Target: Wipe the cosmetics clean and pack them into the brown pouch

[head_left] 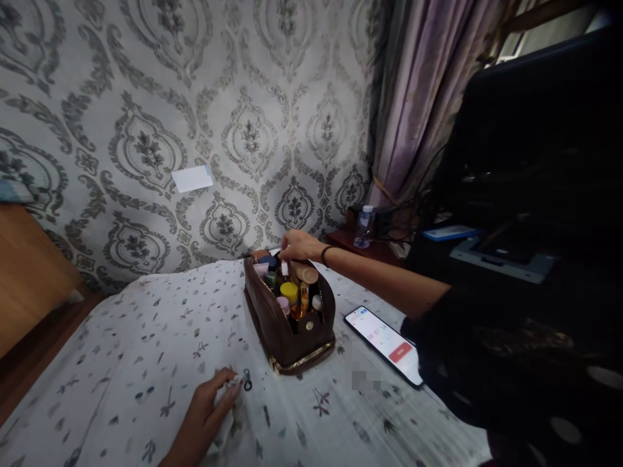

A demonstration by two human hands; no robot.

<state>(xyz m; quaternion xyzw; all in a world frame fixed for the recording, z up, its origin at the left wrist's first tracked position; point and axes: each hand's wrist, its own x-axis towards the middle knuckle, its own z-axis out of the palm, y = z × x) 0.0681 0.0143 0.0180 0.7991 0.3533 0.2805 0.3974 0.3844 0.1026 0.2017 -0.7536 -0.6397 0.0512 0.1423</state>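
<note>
An open brown bag (260,311) with a gold zipper stands on the patterned white sheet, full of small bottles and jars, among them a yellow-lidded jar (289,293) and an amber bottle (304,297). My right hand (299,246) reaches over the bag's far end, fingers closed around a small item with a white part (285,266), its shape mostly hidden. My left hand (209,405) rests on the sheet in front of the bag, thumb and forefinger pinching something whitish (234,381), too small to make out.
A lit phone (382,345) lies on the sheet right of the bag. Beyond my right forearm, a clear bottle (364,227) stands on a dark red surface (341,239). Patterned wall behind, wooden furniture (39,272) at left, a large black object (530,143) at right.
</note>
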